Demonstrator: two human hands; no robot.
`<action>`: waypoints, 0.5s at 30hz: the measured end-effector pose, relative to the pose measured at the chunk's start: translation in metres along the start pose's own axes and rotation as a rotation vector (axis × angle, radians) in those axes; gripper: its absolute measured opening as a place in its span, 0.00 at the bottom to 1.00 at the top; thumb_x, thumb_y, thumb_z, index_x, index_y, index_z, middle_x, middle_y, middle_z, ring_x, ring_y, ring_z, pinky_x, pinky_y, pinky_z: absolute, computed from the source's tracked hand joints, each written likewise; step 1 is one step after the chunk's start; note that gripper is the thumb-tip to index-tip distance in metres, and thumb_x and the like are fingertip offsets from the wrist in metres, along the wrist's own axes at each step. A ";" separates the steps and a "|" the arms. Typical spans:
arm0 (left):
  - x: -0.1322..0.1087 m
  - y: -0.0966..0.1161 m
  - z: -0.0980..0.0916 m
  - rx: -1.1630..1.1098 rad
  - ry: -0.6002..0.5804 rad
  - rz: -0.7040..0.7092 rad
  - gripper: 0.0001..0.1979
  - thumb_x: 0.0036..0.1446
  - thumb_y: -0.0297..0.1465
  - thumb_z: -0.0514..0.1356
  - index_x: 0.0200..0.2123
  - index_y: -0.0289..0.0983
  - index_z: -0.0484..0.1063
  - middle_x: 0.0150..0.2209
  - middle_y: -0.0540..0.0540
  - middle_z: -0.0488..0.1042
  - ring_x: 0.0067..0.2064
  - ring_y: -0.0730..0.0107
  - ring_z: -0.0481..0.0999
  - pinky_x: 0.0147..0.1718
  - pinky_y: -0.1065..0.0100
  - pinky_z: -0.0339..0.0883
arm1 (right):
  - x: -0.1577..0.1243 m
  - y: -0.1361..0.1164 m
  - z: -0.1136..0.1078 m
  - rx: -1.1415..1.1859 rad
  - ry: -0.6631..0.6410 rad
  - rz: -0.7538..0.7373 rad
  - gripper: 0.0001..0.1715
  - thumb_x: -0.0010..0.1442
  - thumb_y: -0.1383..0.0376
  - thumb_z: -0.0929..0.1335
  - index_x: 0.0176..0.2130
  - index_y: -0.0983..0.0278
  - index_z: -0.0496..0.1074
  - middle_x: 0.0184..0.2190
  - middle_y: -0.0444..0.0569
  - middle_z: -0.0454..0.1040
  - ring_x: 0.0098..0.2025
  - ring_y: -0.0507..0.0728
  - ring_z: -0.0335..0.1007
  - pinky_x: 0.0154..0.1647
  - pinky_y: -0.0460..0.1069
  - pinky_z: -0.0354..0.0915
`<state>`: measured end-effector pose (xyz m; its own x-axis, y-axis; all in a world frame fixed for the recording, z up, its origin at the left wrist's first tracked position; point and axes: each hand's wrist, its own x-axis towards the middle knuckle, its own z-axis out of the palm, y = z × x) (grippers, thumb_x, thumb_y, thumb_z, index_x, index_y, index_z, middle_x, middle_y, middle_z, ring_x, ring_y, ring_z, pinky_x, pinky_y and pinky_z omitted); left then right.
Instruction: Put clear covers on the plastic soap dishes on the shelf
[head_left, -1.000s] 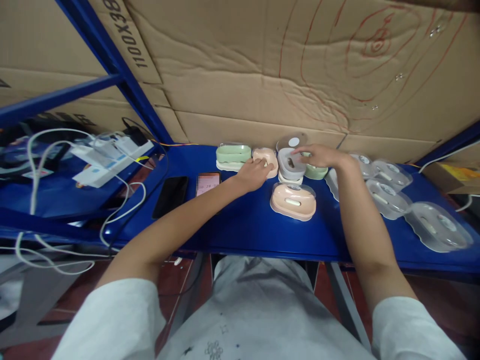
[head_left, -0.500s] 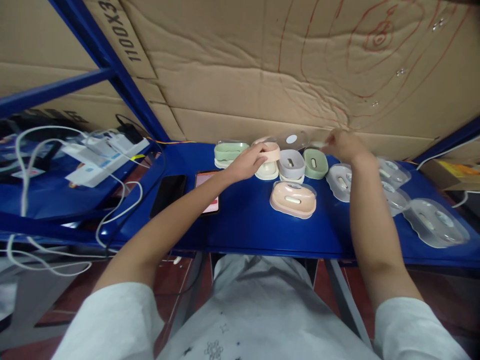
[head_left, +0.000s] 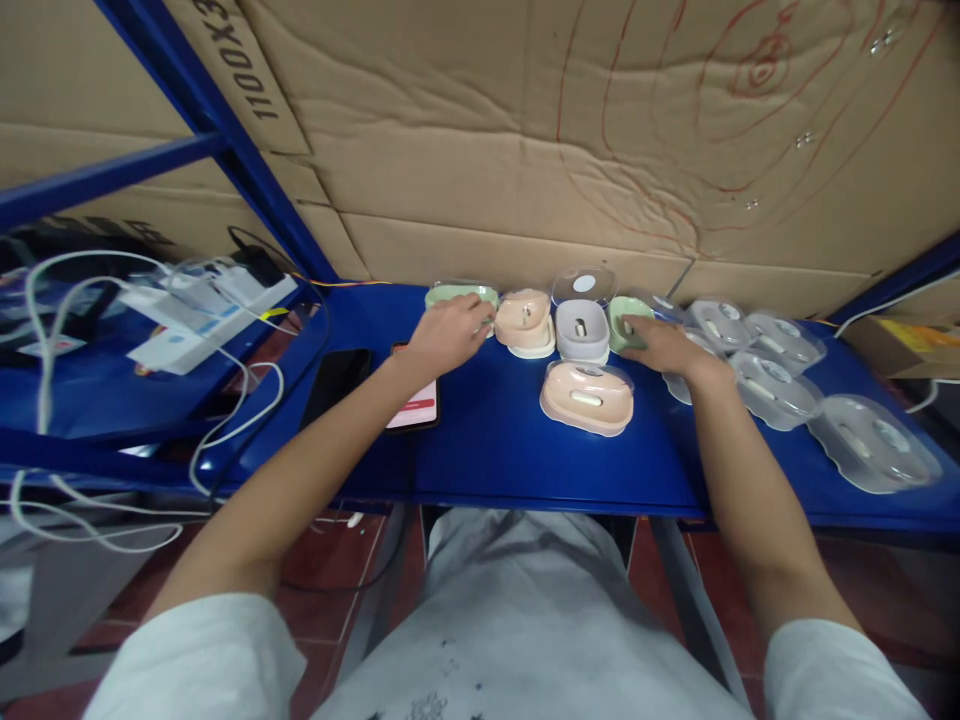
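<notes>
My left hand point(head_left: 452, 333) is closed at the front edge of a green soap box point(head_left: 459, 294) at the back left; its fingertips are partly hidden. My right hand point(head_left: 664, 346) has its fingers over the rim of another green soap box point(head_left: 624, 314), thumb at its front. Between my hands stand a peach soap box point(head_left: 523, 318) on a cream base point(head_left: 534, 350) and a lilac soap box point(head_left: 582, 335). A clear lid with a round white sticker point(head_left: 584, 284) leans behind the lilac one. In front lies a peach soap box with a clear lid point(head_left: 587, 398).
Several clear lids point(head_left: 776, 388) lie at the right of the blue table point(head_left: 487, 460). A black phone point(head_left: 337, 385) and a phone with a lit screen point(head_left: 417, 408) are at the left. White cables and a power strip point(head_left: 214, 320) lie further left. Cardboard point(head_left: 450, 150) stands behind.
My left hand has let go of the peach soap box, which sits lower, and moved left to the green one. My right hand has come down from the back edge onto the other green box.
</notes>
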<state>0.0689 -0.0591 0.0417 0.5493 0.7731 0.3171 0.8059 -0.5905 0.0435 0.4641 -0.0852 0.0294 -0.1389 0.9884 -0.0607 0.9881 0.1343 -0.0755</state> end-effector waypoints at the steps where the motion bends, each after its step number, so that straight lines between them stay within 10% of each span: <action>1: -0.003 -0.007 -0.003 -0.016 0.011 -0.038 0.13 0.72 0.32 0.55 0.52 0.39 0.77 0.54 0.37 0.79 0.56 0.46 0.79 0.51 0.53 0.73 | 0.002 0.001 0.001 0.000 -0.001 -0.007 0.39 0.68 0.53 0.69 0.73 0.60 0.64 0.73 0.59 0.66 0.75 0.74 0.61 0.74 0.72 0.54; 10: -0.015 -0.043 -0.007 -0.199 0.059 -0.194 0.11 0.70 0.35 0.57 0.46 0.41 0.79 0.51 0.43 0.81 0.51 0.55 0.81 0.50 0.58 0.74 | 0.000 -0.012 -0.013 0.026 0.229 0.082 0.36 0.77 0.51 0.51 0.70 0.63 0.67 0.62 0.60 0.77 0.67 0.69 0.71 0.68 0.62 0.63; 15: -0.018 -0.041 0.000 -0.152 0.009 -0.178 0.12 0.70 0.35 0.57 0.48 0.42 0.79 0.54 0.43 0.80 0.54 0.51 0.81 0.49 0.57 0.75 | -0.020 0.018 -0.031 -0.020 0.338 0.206 0.35 0.74 0.48 0.58 0.70 0.61 0.66 0.67 0.66 0.71 0.70 0.78 0.66 0.69 0.74 0.57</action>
<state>0.0263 -0.0488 0.0345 0.3989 0.8664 0.3003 0.8471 -0.4736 0.2411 0.4870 -0.0999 0.0598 0.0887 0.9617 0.2593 0.9945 -0.0711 -0.0763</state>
